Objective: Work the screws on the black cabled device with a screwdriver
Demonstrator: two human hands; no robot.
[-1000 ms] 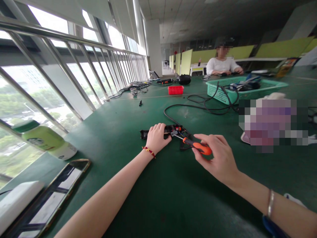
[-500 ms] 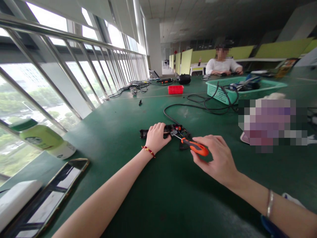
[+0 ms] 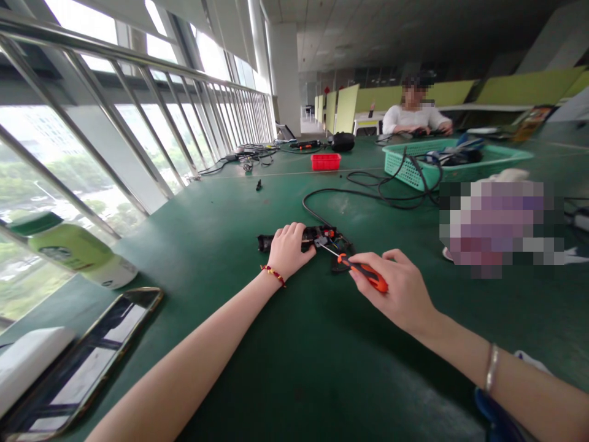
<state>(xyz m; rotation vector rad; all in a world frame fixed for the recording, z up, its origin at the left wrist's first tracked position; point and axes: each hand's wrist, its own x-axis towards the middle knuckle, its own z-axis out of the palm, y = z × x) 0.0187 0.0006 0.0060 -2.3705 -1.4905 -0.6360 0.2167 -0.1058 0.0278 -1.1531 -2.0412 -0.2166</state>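
and down at the near edge, both your forearms run up from the bottom of the view, your left elbow cut off, your right one too, a silver bangle (image 3: 492,367) round that right wrist. lower left, a phone (image 3: 99,359) and a white block (image 3: 37,353) are sliced by the edge, the bottle (image 3: 76,248) leaning beyond them.

here's your right hand (image 3: 398,288), coming in low and slanted, thumb and fingers pinching the orange-and-black screwdriver (image 3: 368,276); some fingertips are hidden behind the handle. your left hand (image 3: 286,250), beaded bracelet (image 3: 273,274) at the wrist, reaches straight out, knuckles up, clamped over the opened black device (image 3: 327,236) on the green table (image 3: 299,337), covering its middle. the shaft points in at a grey piece just beside your left thumb; exactly what the tip meets is too small to tell.

off to the right, a pinkish-purple thing (image 3: 499,221) is lost in pixels. farther on, black cable (image 3: 340,190) loops toward the teal basket (image 3: 409,170), contents tangled, near a red tray (image 3: 326,162). far back sits a person (image 3: 409,116) in white, hands hard to make out.
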